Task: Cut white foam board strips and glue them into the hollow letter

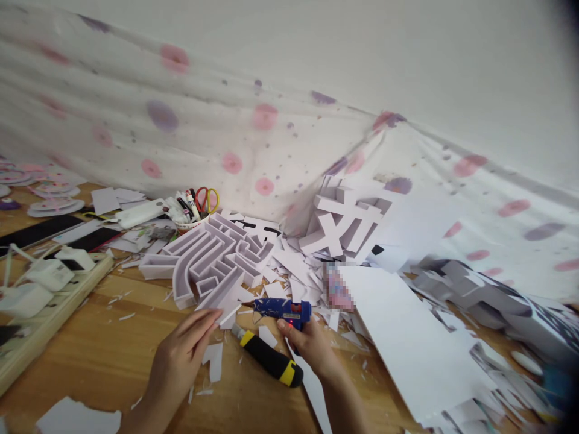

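A blue glue gun [283, 308] is gripped in my right hand [307, 342], its nozzle pointing left and a small red light showing on it. My left hand [183, 349] is at the lower edge of a large white raised-wall character [212, 259]; the fingers are pressed together, and whatever lies between them is too small to make out. Below the glue gun a black and yellow utility knife [269, 357] rests on the wooden table [149, 337]. Behind, a second white character [346, 223] leans near the curtain.
White sheet board [416, 337] lies at the right, beside grey-white folded pieces [488, 298]. Paper scraps cover much of the middle. At the left are a power strip [58, 319] with chargers and a basket of pens and scissors [192, 211].
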Demonstrator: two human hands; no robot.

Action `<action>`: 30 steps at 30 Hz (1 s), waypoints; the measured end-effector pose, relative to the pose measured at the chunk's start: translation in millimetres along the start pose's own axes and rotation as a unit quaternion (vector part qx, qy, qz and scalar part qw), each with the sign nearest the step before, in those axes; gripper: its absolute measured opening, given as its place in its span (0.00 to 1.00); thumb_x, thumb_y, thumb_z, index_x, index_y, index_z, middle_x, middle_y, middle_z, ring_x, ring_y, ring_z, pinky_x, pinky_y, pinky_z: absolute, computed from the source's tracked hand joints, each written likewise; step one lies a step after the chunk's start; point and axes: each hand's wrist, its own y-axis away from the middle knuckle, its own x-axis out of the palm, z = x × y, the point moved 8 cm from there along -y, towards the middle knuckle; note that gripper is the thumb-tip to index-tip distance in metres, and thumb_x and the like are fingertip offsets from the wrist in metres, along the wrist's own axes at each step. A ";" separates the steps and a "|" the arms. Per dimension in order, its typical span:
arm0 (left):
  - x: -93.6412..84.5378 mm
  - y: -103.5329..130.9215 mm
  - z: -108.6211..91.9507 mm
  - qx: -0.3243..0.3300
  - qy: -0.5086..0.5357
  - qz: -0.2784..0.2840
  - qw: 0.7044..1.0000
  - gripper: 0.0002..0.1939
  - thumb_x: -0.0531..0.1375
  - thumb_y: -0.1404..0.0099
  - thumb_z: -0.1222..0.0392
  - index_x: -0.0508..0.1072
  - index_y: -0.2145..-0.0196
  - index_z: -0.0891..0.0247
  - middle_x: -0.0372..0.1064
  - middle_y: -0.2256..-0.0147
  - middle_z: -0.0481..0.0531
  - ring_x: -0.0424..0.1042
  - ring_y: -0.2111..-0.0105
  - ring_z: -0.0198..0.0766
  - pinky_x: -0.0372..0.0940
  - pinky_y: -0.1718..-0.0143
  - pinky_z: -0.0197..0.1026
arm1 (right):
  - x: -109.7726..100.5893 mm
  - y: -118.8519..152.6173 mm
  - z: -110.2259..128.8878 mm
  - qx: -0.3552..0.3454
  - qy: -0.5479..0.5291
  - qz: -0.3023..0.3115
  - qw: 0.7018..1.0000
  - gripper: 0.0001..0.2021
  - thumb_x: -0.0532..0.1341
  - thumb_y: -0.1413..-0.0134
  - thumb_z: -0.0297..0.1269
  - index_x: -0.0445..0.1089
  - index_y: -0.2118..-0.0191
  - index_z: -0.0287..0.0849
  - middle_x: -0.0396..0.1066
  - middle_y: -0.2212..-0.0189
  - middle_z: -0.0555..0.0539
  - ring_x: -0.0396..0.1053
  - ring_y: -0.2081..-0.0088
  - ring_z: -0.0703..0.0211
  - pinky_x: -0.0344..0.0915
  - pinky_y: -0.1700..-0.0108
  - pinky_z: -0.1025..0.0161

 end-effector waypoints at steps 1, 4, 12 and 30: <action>0.2 -0.1 0.2 -0.001 0.000 0.000 1.000 0.12 0.54 0.35 0.61 0.74 0.57 0.59 0.75 0.59 0.51 0.75 0.61 0.35 0.68 0.58 0.32 | 0.1 0.1 0.0 -0.001 0.001 0.001 1.000 0.24 0.63 0.59 0.59 0.67 0.67 0.40 0.64 0.75 0.49 0.61 0.72 0.62 0.63 0.68 0.64; 0.7 -0.4 0.1 -0.002 0.000 0.000 1.000 0.12 0.54 0.35 0.61 0.74 0.57 0.58 0.75 0.60 0.51 0.75 0.61 0.35 0.69 0.59 0.32 | 0.6 0.6 2.7 -0.013 0.006 -0.001 1.000 0.24 0.63 0.59 0.59 0.67 0.68 0.40 0.64 0.76 0.50 0.61 0.73 0.63 0.63 0.68 0.64; 0.0 -3.8 -3.3 0.005 -0.007 -0.003 1.000 0.12 0.53 0.35 0.61 0.74 0.57 0.58 0.75 0.60 0.50 0.75 0.62 0.34 0.69 0.60 0.32 | 8.8 2.4 9.0 -0.020 -0.013 0.015 1.000 0.25 0.63 0.60 0.60 0.69 0.67 0.41 0.63 0.77 0.51 0.58 0.76 0.65 0.61 0.72 0.67; -2.3 -7.4 -8.0 0.002 -0.015 -0.007 1.000 0.12 0.53 0.35 0.61 0.75 0.58 0.57 0.76 0.61 0.49 0.76 0.63 0.35 0.69 0.61 0.33 | 21.1 8.2 12.7 -0.005 -0.022 0.071 0.997 0.22 0.63 0.57 0.57 0.69 0.65 0.41 0.56 0.82 0.55 0.51 0.80 0.69 0.52 0.78 0.70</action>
